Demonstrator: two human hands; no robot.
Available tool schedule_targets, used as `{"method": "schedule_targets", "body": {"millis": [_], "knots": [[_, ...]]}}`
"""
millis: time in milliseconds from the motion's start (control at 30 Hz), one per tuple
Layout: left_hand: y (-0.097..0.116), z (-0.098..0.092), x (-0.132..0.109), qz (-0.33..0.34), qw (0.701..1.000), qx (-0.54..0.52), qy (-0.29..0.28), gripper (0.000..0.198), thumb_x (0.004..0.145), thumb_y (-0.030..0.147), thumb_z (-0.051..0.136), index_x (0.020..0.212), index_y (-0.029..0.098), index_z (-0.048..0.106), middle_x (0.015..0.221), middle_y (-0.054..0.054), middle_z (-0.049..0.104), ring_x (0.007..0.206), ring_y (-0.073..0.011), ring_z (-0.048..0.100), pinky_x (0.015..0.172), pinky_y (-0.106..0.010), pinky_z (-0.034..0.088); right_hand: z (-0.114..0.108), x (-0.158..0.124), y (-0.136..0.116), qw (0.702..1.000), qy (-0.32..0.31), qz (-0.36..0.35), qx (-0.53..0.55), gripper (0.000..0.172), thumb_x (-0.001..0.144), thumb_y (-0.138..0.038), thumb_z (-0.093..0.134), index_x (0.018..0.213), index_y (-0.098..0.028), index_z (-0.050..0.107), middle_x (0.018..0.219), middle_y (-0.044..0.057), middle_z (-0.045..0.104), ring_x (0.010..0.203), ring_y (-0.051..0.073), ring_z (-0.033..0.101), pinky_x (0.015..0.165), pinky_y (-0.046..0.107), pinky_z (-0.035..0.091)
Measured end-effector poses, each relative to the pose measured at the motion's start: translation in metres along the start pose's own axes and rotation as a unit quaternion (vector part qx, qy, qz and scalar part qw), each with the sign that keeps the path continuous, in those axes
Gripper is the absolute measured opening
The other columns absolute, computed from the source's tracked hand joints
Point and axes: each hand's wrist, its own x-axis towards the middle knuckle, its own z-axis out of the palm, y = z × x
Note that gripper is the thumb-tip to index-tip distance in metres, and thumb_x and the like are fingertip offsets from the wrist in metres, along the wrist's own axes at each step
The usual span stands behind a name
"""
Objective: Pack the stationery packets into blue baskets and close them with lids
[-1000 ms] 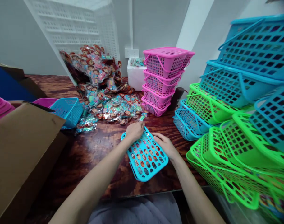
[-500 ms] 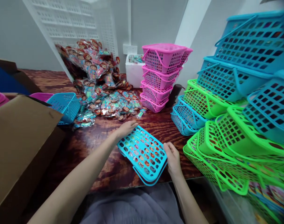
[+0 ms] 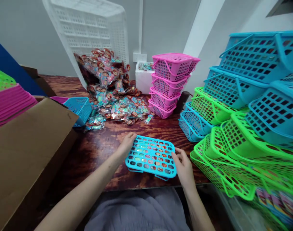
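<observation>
A blue plastic basket (image 3: pixel 146 165) sits on the table in front of me, its flat lid with oval holes on top. Colourful contents show through the holes, too small to name. My left hand (image 3: pixel 128 144) grips the basket's far left corner. At the right edge, my right hand (image 3: pixel 183 163) has its thumb on the lid's rim and its fingers along the side, partly hidden. Thin blue handles stick out below the near edge.
Bagged doll-figure packets (image 3: pixel 122 109) spill from a tipped white crate (image 3: pixel 86 32). Pink lidded baskets (image 3: pixel 169 67) stand stacked behind. Blue baskets (image 3: pixel 252 54) and green baskets (image 3: pixel 223 160) crowd the right. A cardboard box (image 3: pixel 33 144) and pink lids (image 3: pixel 12 106) fill the left.
The basket has turned so its near edge lies almost level with the table edge. Both hands have turned with it, still at its sides. My view has shifted slightly left and up.
</observation>
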Motion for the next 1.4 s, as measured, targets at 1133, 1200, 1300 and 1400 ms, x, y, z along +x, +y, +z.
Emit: {"method": "schedule_targets", "body": {"millis": [1133,1200,1300,1400], "knots": [[0.015,0.009,0.005,0.052,0.939,0.319,-0.113,0.038,0.083,0.051,0.057,0.060,0.021,0.052,0.057,0.002,0.052,0.062,-0.0172,0.056,0.058,-0.025,0.039,0.032,0.084,-0.032,0.915,-0.138,-0.094,-0.368,0.037,0.097,-0.039,0.034,0.074,-0.023,0.059,0.076,0.003,0.067,0.067,0.017,0.053,0.062,0.027,0.031],[0.006,0.006,0.003,0.044,0.947,0.296,-0.115,0.039,0.084,0.054,0.055,0.064,0.021,0.053,0.059,0.003,0.051,0.060,-0.0161,0.054,0.054,-0.024,0.038,0.031,0.086,-0.031,0.911,-0.157,-0.109,-0.366,0.038,0.097,-0.040,0.035,0.072,-0.023,0.058,0.074,0.001,0.066,0.066,0.017,0.052,0.062,0.026,0.032],[0.005,0.006,-0.011,0.058,0.955,0.277,-0.086,0.030,0.086,0.049,0.053,0.084,0.021,0.061,0.079,0.000,0.062,0.076,-0.0187,0.059,0.065,-0.026,0.043,0.030,0.087,-0.035,0.902,-0.168,-0.137,-0.374,0.038,0.098,-0.039,0.035,0.073,-0.023,0.059,0.073,0.002,0.066,0.066,0.017,0.053,0.063,0.027,0.032],[0.018,0.006,-0.022,0.105,0.953,0.265,-0.106,0.022,0.089,0.037,0.050,0.098,0.024,0.066,0.102,-0.003,0.066,0.097,-0.0199,0.060,0.084,-0.028,0.044,0.032,0.084,-0.046,0.889,-0.174,-0.165,-0.390,0.036,0.099,-0.036,0.037,0.073,-0.023,0.060,0.075,0.003,0.068,0.069,0.018,0.057,0.064,0.028,0.031]]}}
